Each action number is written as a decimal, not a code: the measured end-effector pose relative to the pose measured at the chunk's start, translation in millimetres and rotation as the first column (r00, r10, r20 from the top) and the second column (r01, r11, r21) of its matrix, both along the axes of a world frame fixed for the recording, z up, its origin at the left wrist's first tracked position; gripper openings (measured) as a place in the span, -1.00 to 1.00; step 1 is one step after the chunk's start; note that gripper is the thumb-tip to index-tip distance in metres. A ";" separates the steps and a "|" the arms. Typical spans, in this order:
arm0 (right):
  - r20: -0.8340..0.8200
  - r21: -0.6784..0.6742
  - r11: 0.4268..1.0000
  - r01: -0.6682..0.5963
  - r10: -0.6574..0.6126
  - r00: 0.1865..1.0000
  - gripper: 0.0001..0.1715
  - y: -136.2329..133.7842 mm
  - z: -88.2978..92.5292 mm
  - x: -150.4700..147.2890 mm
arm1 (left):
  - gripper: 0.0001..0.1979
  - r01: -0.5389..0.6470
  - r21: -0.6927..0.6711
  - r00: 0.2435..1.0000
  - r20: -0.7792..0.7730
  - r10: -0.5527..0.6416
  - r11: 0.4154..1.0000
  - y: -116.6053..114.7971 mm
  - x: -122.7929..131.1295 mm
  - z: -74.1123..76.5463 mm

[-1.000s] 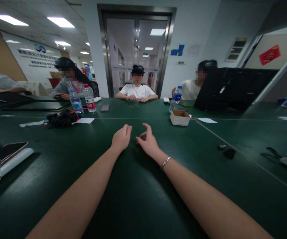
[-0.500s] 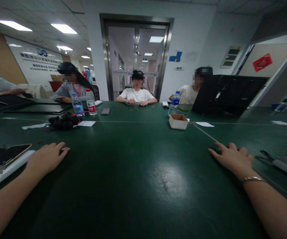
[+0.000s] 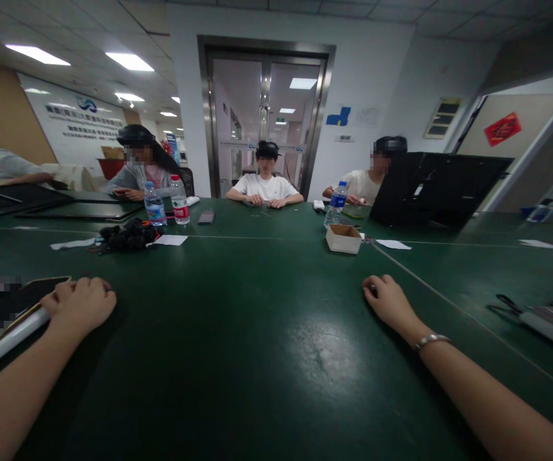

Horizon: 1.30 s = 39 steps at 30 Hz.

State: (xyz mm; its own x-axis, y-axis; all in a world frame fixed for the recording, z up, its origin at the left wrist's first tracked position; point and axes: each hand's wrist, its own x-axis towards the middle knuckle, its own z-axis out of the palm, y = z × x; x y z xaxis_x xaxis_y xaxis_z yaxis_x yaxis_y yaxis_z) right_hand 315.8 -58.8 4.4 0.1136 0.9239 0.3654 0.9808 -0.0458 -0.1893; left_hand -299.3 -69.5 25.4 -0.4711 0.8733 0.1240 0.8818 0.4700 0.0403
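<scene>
My left hand (image 3: 82, 304) rests on the green table (image 3: 238, 333) with its fingers curled under. It lies against the right end of a dark phone (image 3: 41, 291) and a white slab-like thing (image 3: 12, 339) beneath that phone. Whatever the left fingers hold, if anything, is hidden. On the right side of the table, my right hand (image 3: 388, 299) is closed, its knuckles toward the far side. A small dark thing (image 3: 373, 289) shows between its thumb and fingers, too small to name. A silvery bracelet (image 3: 431, 340) circles the right wrist.
An open cardboard box (image 3: 344, 241) and a water bottle (image 3: 336, 203) stand beyond my right hand. Two bottles (image 3: 179, 202), a black tangled bundle (image 3: 130, 235) and paper slips lie at left. A monitor (image 3: 442, 192) stands at right. Several people sit around the table.
My right hand has moved left and its spread fingers have closed. My left hand has drawn back slightly left toward the phone, and its fingers have curled in.
</scene>
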 end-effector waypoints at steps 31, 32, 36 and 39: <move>-0.592 0.002 0.783 -0.623 0.503 0.630 -0.46 70.5 -2.3 -161.7 | -0.68 0.681 0.481 0.400 0.387 -0.831 0.552 79.0 271.4 -33.6; -0.609 -0.014 0.781 -0.624 0.489 0.625 -0.52 71.9 -2.2 -158.3 | -0.70 0.681 0.489 0.392 0.385 -0.836 0.545 79.5 270.9 -34.4; -0.681 -0.028 0.805 -0.592 0.418 0.601 -0.64 76.8 -7.3 -154.4 | -0.69 0.627 0.545 0.286 0.504 -0.815 0.556 83.1 270.0 -35.1; -0.714 0.118 0.827 -0.549 0.455 0.532 -0.70 76.8 -11.1 -161.6 | -0.72 0.558 0.603 0.213 0.561 -0.800 0.571 83.3 269.5 -32.5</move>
